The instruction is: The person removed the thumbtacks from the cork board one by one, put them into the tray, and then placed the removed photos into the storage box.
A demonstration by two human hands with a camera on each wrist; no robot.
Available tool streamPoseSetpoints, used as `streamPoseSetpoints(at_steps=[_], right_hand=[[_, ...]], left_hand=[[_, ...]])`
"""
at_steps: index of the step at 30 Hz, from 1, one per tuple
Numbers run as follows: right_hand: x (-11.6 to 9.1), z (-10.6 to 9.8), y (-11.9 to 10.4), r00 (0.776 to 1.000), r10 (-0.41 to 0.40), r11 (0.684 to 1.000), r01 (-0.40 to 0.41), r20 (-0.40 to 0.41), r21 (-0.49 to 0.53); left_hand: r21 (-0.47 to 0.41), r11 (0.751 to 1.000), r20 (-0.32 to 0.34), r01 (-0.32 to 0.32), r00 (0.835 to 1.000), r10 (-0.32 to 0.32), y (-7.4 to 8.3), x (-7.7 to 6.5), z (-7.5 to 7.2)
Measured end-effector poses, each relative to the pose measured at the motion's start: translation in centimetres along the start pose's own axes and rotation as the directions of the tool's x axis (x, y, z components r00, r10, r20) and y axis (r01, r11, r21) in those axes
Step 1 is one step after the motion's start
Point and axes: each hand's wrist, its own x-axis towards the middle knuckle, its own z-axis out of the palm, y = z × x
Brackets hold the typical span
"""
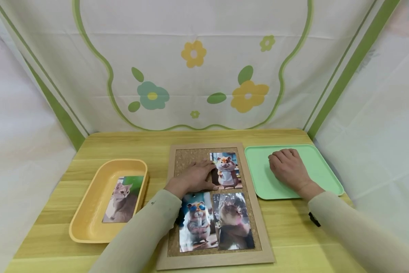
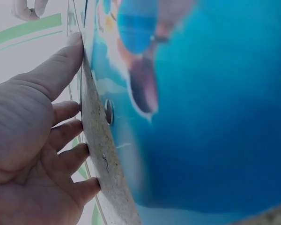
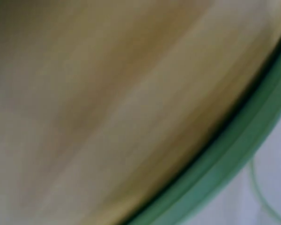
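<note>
Corkboard (image 1: 187,155) is touched by the left hand (image 1: 195,177); the right hand (image 1: 287,168) is held over a green tray (image 1: 317,165).
With thumb and fingers spread, the left edge of an apron-wearing hamster photo (image 1: 227,172) is met by the left hand. Nearer the person than that hand, a sunglasses hamster photo (image 1: 197,223), with a pin (image 2: 109,111) at its edge, and a third photo (image 1: 234,223) are laid side by side. The right fingers are curled; whether anything is pinched cannot be told. Left of the left hand, a cat photo (image 1: 122,201) is held in a yellow basin (image 1: 91,212).
</note>
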Motion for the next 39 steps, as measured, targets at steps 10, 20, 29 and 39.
streamPoseSetpoints(at_steps=[10, 20, 29, 39], right_hand=[[2.1, -0.7, -4.3, 0.972, 0.141, 0.985, -0.157, 0.19, 0.068], [3.6, -0.8, -7.5, 0.942, 0.168, 0.968, -0.213, 0.29, 0.131], [4.7, -0.7, -9.2, 0.915, 0.147, 0.961, -0.223, 0.375, 0.166], [4.9, -0.8, -10.2, 0.904, 0.1, 0.959, -0.199, 0.417, 0.201]], left_hand=[[0.027, 0.999, -0.064, -0.031, 0.997, 0.032, 0.1, 0.4, -0.3], [-0.045, 0.999, -0.122, -0.021, 0.992, 0.016, 0.1, 0.8, -0.7], [-0.106, 0.994, -0.143, 0.036, 0.988, -0.051, 0.2, 0.6, -0.8], [-0.618, 0.779, -0.241, 0.112, 0.915, -0.323, -0.1, 0.7, -1.6]])
